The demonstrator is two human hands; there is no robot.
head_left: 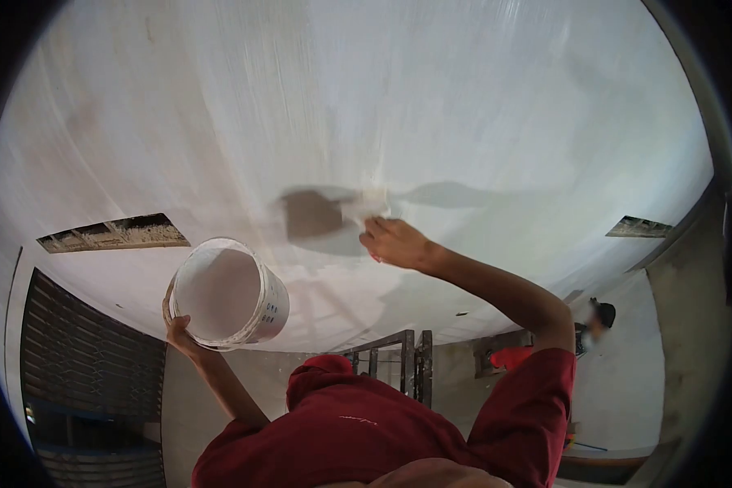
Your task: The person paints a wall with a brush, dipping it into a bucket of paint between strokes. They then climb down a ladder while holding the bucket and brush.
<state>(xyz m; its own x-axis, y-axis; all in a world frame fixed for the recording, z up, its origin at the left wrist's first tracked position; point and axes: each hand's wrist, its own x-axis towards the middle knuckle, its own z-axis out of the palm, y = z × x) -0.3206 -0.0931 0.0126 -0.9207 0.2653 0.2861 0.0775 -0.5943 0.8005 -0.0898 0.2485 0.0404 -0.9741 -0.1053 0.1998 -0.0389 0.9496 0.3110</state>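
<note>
My left hand (180,332) grips a white plastic bucket (273,309) by its side, thumb over the rim. The bucket's mouth faces up toward me, and its inside is coated whitish. My right hand (394,242) is closed around a pale, paint-covered paintbrush (369,205), slightly smeared by motion. The brush is right at the white wall (464,106), where long streaks run up the surface. Shadows of the arm and the bucket fall on the wall around the brush.
Below me stands a dark metal frame (415,366) like scaffold or ladder rails. Recessed openings break the wall at left (114,233) and right (638,227). A folding metal gate (93,366) is at lower left. Another person (600,319) is at the lower right.
</note>
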